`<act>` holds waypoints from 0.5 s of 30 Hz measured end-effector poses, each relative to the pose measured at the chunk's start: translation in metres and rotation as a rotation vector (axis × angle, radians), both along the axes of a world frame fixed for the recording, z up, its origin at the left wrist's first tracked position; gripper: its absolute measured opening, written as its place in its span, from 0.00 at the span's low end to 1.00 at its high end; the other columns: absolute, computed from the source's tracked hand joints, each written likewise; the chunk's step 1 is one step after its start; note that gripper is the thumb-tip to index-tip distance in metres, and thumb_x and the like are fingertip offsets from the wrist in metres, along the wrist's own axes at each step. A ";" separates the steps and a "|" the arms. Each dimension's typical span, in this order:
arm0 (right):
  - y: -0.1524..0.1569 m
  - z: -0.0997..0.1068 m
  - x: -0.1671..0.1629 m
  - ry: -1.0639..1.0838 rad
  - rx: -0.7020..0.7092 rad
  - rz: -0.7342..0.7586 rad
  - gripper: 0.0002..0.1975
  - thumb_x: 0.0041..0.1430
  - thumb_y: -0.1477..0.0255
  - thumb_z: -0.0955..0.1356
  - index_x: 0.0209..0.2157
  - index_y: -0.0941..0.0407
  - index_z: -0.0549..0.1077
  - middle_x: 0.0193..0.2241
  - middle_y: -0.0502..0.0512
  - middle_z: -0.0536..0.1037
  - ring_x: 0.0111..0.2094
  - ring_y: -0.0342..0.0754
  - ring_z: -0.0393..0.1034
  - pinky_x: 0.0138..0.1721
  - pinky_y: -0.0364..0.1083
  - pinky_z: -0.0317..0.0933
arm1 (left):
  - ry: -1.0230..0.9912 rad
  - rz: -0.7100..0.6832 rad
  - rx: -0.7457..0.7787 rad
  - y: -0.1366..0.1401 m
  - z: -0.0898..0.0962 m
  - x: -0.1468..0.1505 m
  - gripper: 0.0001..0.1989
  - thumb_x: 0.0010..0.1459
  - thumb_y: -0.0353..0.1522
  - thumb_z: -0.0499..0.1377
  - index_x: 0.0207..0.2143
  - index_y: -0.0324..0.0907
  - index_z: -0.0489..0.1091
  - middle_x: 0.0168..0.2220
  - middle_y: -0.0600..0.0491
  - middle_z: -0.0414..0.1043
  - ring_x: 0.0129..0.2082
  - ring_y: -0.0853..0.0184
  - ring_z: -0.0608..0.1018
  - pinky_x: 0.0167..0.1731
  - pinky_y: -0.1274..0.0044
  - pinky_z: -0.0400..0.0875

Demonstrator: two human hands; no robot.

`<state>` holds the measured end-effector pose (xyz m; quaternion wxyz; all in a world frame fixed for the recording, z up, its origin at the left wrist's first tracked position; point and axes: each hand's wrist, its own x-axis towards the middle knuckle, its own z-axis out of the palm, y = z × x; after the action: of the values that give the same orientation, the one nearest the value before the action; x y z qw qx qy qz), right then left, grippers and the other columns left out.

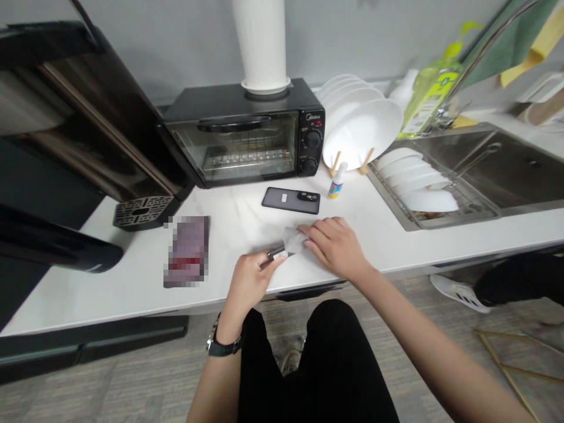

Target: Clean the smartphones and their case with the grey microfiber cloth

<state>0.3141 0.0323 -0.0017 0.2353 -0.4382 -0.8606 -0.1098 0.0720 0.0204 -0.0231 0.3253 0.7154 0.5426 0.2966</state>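
My left hand (252,278) is closed around a small dark object with a whitish end (277,253); its kind is hard to make out. Beside it, my right hand (337,245) pinches a thin greyish-white cloth (294,239), blurred by motion, whose left part meets the dark object. Both hands are just above the counter's front edge. Beyond them lies a dark phone (291,200), back side up. A small spray bottle (337,181) with a white cap stands upright at the phone's right end.
A pixelated purplish item (188,249) lies on the white counter (233,217), left of my hands. Behind stand a black toaster oven (247,147), a coffee-machine-like appliance (101,117) and racked plates (361,129). The sink (511,167) is right; a person's shoe (458,292) shows below.
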 end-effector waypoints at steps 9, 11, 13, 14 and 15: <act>-0.001 0.020 -0.078 0.057 -0.133 -0.240 0.21 0.75 0.67 0.61 0.34 0.59 0.81 0.33 0.61 0.82 0.39 0.56 0.72 0.44 0.54 0.58 | 0.027 0.025 0.043 0.000 0.004 0.002 0.18 0.60 0.38 0.58 0.19 0.41 0.63 0.18 0.57 0.64 0.21 0.70 0.66 0.22 0.79 0.57; -0.010 0.013 -0.093 0.049 -0.091 0.007 0.17 0.76 0.66 0.61 0.45 0.59 0.79 0.41 0.59 0.82 0.45 0.54 0.72 0.47 0.53 0.59 | 0.038 0.028 0.137 0.001 0.004 0.001 0.10 0.57 0.32 0.55 0.22 0.42 0.66 0.23 0.53 0.71 0.24 0.67 0.72 0.24 0.78 0.62; -0.017 0.005 -0.089 0.029 -0.031 0.173 0.16 0.76 0.68 0.62 0.58 0.56 0.73 0.53 0.58 0.79 0.54 0.53 0.68 0.55 0.52 0.58 | 0.020 0.019 0.192 0.002 0.004 0.000 0.06 0.55 0.30 0.54 0.28 0.41 0.71 0.30 0.49 0.78 0.30 0.63 0.77 0.29 0.76 0.69; -0.019 0.001 -0.079 0.024 -0.010 0.195 0.18 0.76 0.69 0.62 0.63 0.55 0.69 0.57 0.58 0.77 0.57 0.53 0.66 0.58 0.52 0.56 | 0.004 0.003 0.180 0.002 0.003 0.000 0.07 0.56 0.31 0.55 0.30 0.40 0.72 0.31 0.49 0.79 0.31 0.63 0.78 0.31 0.76 0.70; -0.019 -0.001 -0.066 0.025 -0.001 0.179 0.20 0.76 0.69 0.62 0.65 0.53 0.67 0.59 0.58 0.75 0.59 0.53 0.64 0.60 0.53 0.54 | -0.013 -0.014 0.142 0.002 0.002 0.000 0.08 0.58 0.33 0.56 0.28 0.40 0.72 0.30 0.50 0.78 0.30 0.63 0.77 0.31 0.76 0.70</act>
<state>0.2481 0.0130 -0.0031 0.2548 -0.3609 -0.8933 -0.0824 0.0721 0.0220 -0.0206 0.2790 0.7385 0.5132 0.3368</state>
